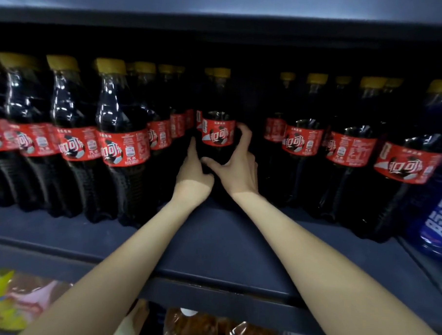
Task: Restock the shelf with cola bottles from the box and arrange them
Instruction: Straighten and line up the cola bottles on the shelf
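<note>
Snack packets [11, 295], lower tier, nearest the camera. Dark shelf [224, 243] above: cola bottles in rows to left [119, 142] and right [302, 145], yellow caps, red labels. Centre cola bottle [217, 131], upright, set back: left hand [193, 171] touches its left side, fingers straight; right hand [240, 165] curls round its right side. Blue bottle [438, 217] far right.

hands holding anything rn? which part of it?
Both hands are on one cola bottle set back in the row. Right hand curls round its lower body, fingertips at the label edge; left hand touches its lower left side.
</note>
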Motion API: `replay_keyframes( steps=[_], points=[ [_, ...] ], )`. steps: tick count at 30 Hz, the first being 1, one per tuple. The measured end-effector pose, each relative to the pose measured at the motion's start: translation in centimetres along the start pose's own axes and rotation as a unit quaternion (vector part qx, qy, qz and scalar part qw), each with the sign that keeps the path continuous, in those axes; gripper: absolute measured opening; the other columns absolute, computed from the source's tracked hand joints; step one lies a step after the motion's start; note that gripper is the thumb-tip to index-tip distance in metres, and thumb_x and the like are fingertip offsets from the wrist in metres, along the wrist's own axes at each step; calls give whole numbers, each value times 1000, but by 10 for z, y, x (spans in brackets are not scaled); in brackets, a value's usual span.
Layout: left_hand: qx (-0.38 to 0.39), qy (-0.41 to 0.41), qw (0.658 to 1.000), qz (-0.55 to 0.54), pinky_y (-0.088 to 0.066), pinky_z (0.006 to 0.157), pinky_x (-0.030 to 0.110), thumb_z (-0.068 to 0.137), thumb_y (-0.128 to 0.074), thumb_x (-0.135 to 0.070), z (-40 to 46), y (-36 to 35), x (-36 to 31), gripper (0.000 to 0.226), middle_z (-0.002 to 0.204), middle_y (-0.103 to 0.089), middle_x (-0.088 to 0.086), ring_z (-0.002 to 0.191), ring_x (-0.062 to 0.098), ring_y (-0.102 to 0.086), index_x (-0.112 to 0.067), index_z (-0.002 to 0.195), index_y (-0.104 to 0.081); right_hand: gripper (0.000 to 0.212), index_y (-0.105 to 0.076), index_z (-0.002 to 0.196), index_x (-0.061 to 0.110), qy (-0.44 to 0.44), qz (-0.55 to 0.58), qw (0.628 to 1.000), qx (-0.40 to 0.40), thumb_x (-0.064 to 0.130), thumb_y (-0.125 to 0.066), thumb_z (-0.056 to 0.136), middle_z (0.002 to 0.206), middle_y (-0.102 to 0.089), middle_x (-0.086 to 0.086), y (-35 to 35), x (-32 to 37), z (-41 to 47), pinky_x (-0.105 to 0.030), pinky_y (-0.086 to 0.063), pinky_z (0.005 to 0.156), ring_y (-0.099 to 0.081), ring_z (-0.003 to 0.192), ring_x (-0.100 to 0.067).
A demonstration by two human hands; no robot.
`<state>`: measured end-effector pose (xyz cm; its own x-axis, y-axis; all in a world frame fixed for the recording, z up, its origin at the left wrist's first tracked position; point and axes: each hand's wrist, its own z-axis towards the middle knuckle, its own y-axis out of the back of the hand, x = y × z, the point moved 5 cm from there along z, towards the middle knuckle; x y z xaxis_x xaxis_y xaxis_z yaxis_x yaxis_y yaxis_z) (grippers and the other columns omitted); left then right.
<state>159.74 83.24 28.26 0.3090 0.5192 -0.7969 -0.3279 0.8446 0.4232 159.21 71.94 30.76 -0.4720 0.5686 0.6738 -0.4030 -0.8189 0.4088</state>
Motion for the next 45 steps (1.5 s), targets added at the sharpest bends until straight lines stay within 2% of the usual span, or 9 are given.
replay_keyframes(
  steps=[6,13,16,21,24,29,33,38,45],
  points=[
    [-5,-42,998,41,-31,98,19,86,-57,-2,-27,8,3,86,152,-31,12,134,25,-39,-13,152,-3,86,-18,141,26,-6,13,1000,8,37,-74,76,122,-62,-8,-22,9,6,-33,-46,82,-62,104,-31],
    [12,-6,999,37,-40,93,25,88,-57,-6,-38,14,2,86,142,-44,18,126,30,-49,-11,151,0,87,-18,143,24,-49,33,997,54,35,-74,78,138,-44,-12,-27,9,7,-37,-42,94,-49,121,-30],
    [17,-1,997,74,-41,98,30,87,-58,-7,-49,26,-10,86,143,-46,11,127,26,-49,-12,151,-1,63,-33,139,17,-76,14,993,95,25,-67,86,137,-43,-14,-2,11,-8,-32,-38,98,-46,123,-27],
    [-115,-227,964,70,-54,75,33,91,-56,-19,-93,40,-76,49,105,-64,-9,93,9,-63,-17,137,-41,23,-60,111,16,-42,-75,995,57,17,-59,88,91,-65,6,92,17,-54,-34,-53,79,-62,84,-14],
    [-107,-313,941,65,-54,64,34,89,-58,-25,-96,19,-111,29,89,-65,-10,81,9,-62,-16,116,-57,19,-63,105,20,0,-203,978,-46,26,-56,88,85,-70,3,153,19,-76,-34,-53,69,-66,78,-20],
    [26,-148,988,-34,-47,95,40,81,-70,-26,-59,-53,-119,54,121,-54,5,110,21,-54,-12,128,-48,34,-55,115,6,-39,-283,940,-189,28,-58,89,106,-60,-14,213,-13,-103,-33,-39,70,-55,99,-31],
    [87,-17,992,-85,-31,111,40,77,-76,-25,-34,-97,-110,87,145,-35,14,134,27,-35,-10,146,-24,65,-37,134,1,-113,-234,936,-237,23,-69,82,130,-40,-23,231,-37,-105,-31,-31,92,-40,119,-38],
    [50,-30,995,-83,-35,102,30,74,-79,-28,-27,-107,-108,85,140,-44,11,128,24,-44,-9,142,-32,97,-17,147,14,-164,-107,962,-189,26,-78,73,141,-44,-14,232,-56,-80,-39,-42,97,-52,120,-32],
    [-93,-3,992,-91,-48,96,35,65,-82,-42,-72,-27,-71,82,128,-56,3,115,18,-57,-21,133,-42,94,-20,144,20,-147,-145,969,-138,38,-78,72,126,-59,-11,224,-27,-98,-40,-45,85,-58,107,-39]
  ],
)
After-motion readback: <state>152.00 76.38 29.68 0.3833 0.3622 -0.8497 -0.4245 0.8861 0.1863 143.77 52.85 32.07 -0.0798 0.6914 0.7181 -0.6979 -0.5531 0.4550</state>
